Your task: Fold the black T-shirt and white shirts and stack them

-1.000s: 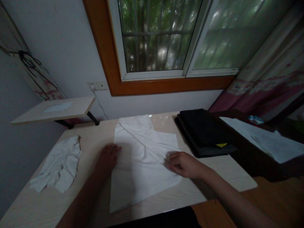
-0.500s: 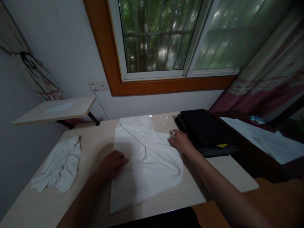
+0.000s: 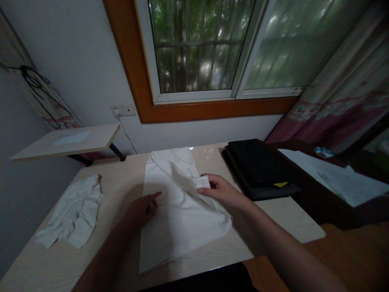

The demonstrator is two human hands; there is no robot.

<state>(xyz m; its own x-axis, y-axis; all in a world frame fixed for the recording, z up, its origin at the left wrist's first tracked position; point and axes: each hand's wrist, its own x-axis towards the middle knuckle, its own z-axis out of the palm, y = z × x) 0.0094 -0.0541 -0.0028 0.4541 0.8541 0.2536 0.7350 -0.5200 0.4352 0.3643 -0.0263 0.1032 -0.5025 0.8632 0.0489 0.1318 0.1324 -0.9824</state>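
Observation:
A partly folded white shirt [image 3: 164, 219] lies on the table before me, with slanting creases across its middle. My right hand [image 3: 220, 190] pinches a hemmed edge of it between thumb and fingers, holding that part raised and turned in toward the middle. At the shirt's left edge rests my left hand [image 3: 142, 209], its index finger stretched out over the cloth and the other fingers loosely bent. It grips nothing that I can see.
Another crumpled white garment [image 3: 74, 211] lies at the table's left. Dark folded cloth [image 3: 255, 166] is stacked to the right. A small raised shelf [image 3: 100, 136] stands at the back left, and a window [image 3: 200, 48] is behind the table [image 3: 121, 178].
My right hand has taken hold of the shirt's right edge and carried it up and leftward over the middle. My left hand stays near the left edge, its index finger now extended.

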